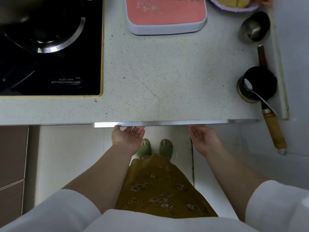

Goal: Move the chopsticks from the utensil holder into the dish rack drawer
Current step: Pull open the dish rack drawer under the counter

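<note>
Both my hands were palm-up under the front lip of the tabletop, left grip and right grip open and empty, fingertips tucked beneath the metal handle strip running left-right. Drawer was shut, hidden below. Couldn't see any chopsticks or holder in view.

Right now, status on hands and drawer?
Left hand and right hand palms up, empty, fingers under metal handle strip. Chopsticks not in view. Nothing blocking.
</note>
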